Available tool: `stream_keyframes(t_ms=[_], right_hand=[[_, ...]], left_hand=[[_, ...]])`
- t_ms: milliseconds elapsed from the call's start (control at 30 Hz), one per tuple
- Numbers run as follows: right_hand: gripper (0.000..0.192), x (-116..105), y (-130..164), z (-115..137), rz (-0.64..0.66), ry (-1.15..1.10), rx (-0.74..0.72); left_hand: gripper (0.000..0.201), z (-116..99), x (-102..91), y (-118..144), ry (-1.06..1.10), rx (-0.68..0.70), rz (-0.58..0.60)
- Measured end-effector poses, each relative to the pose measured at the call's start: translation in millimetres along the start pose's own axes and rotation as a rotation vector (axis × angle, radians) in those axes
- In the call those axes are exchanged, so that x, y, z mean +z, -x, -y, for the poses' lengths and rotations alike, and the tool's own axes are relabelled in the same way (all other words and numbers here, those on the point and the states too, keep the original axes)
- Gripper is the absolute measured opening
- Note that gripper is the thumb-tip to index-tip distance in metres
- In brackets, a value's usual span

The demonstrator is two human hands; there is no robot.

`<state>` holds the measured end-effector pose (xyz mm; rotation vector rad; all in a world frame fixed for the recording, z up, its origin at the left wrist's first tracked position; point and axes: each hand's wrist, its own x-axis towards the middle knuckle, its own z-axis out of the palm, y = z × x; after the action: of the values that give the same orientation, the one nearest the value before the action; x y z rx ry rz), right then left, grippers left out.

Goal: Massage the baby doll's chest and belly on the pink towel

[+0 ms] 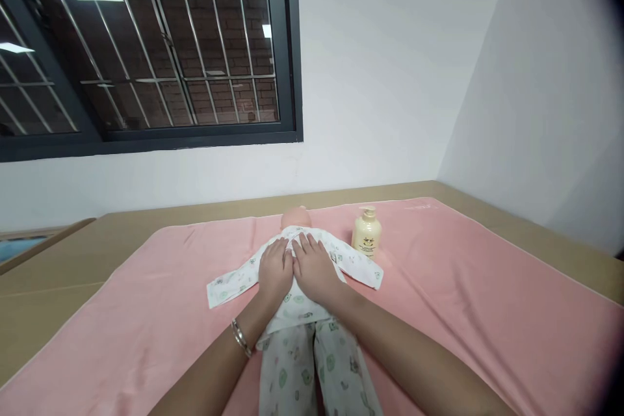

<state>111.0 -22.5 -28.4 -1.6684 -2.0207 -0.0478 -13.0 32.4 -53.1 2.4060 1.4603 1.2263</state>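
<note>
Your left hand (275,271) and right hand (314,268) lie flat, palms down, side by side on the chest of the doll (297,286) at frame centre, holding nothing. A lotion bottle (366,231) stands just right on the pink towel (463,292).

We look down on a tan tabletop (121,234) that runs back into the corner of two white walls. A pink towel (463,286) is spread flat over most of it, leaving bare tan strips along the far edge, the left side and the right side. Directly on the towel lie a baby doll (298,253) in a white printed sleepsuit, on its back with arms spread, and a cream pump bottle (366,232) standing upright just beside the doll's shoulder.
</note>
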Motion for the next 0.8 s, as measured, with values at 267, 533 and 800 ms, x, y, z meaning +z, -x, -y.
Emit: stream_keyframes(t_ms=[267,533,800], right_hand=[[0.061,-47,21,11,0.248,0.152,-0.171],[0.057,-147,35,-17,0.410,-0.179,-0.252],[0.062,-192,36,-64,0.167,-0.063,0.194]], left_hand=[[0.041,1,-6.9,5,-0.198,0.101,-0.031],[0.045,-33,-8.9,28,-0.161,0.196,0.090],[0.040,-110,-9.7,52,0.410,0.057,0.511]])
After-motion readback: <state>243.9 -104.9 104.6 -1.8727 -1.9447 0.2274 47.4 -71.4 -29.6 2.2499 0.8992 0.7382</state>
